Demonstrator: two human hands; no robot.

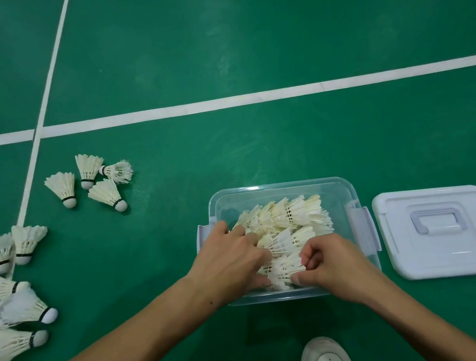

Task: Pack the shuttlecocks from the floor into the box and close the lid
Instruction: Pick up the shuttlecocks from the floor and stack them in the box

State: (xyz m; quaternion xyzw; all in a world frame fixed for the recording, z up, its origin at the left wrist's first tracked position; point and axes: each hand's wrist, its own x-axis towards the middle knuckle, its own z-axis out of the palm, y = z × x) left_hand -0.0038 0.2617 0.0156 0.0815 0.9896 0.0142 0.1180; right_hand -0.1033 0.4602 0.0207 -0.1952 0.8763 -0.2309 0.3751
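Feathered shuttlecocks (288,228) already fill much of the clear box (282,192) at six o'clock. My left hand (228,263) presses spread fingers on the stack while my right hand (333,262) pinches the nearest shuttlecock (285,269). I should nest it cork-first into its neighbours, gently, sparing the feathers. More wait at nine o'clock (5,295) and ten o'clock (90,182); the lid (444,232) lies at three.

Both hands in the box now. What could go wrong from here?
1. Shuttlecocks in the box are piled loosely; the lid may not seat, or could crush feathers.
2. The right hand and left hand pressing on them might bend feathers.
3. The four loose shuttlecocks sit apart from the pile, easy to miss.
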